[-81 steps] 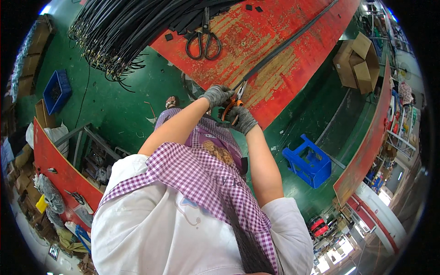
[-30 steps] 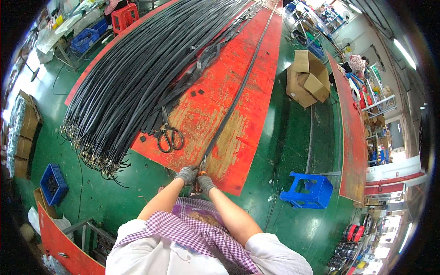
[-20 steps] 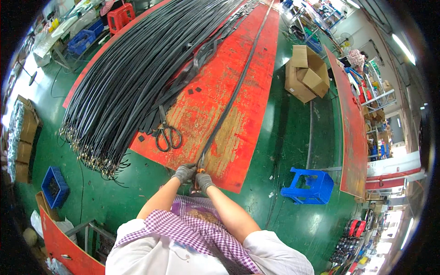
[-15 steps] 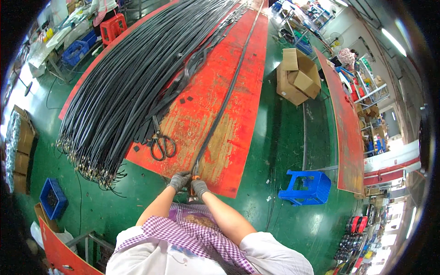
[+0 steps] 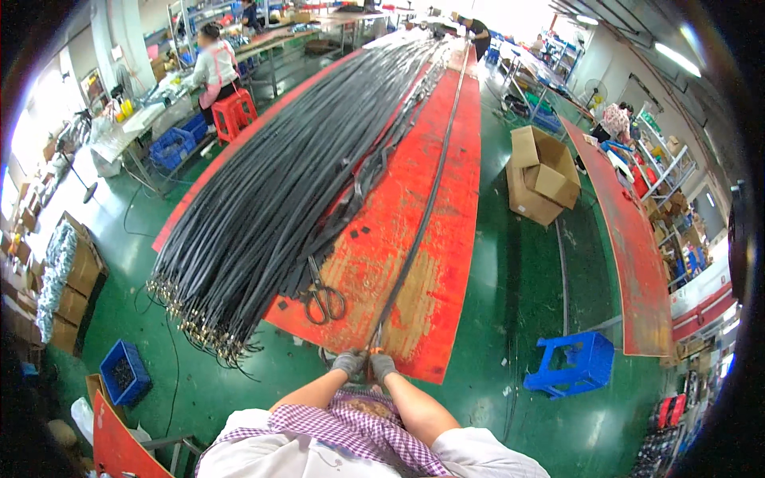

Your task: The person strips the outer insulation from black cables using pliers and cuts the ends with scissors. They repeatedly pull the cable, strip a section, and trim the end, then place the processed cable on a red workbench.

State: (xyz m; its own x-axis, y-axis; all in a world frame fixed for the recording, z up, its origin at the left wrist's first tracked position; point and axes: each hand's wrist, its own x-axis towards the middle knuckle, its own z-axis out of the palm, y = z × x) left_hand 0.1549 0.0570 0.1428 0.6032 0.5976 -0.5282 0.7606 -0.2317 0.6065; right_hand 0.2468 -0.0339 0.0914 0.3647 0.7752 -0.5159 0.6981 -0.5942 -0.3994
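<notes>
A single black cable [image 5: 422,215] runs the length of the long red table [image 5: 454,199], apart from the rest, and its near end comes down to the table's front edge, where both hands meet it. The left hand [image 5: 349,364], in a grey glove, is closed around that end, and the right hand [image 5: 382,366], also gloved in grey, is closed on it just beside the left, the two hands touching. Something small and orange shows between them, too small to tell what it is.

Just left of the cable, near the front edge, a pair of scissors [image 5: 322,296] lies flat on the red surface, handles toward the person. Further left a thick bundle of black cables [image 5: 279,191] stretches along the table, its ends hanging over the near left corner.

On the green floor [image 5: 510,319] to the right stands a blue plastic stool [image 5: 580,362], and further back an open cardboard box [image 5: 542,174]. To the lower left sits a blue crate [image 5: 124,372]. Another person in a pink top [image 5: 213,68] works at a bench in the far left, next to a red stool [image 5: 237,114].
</notes>
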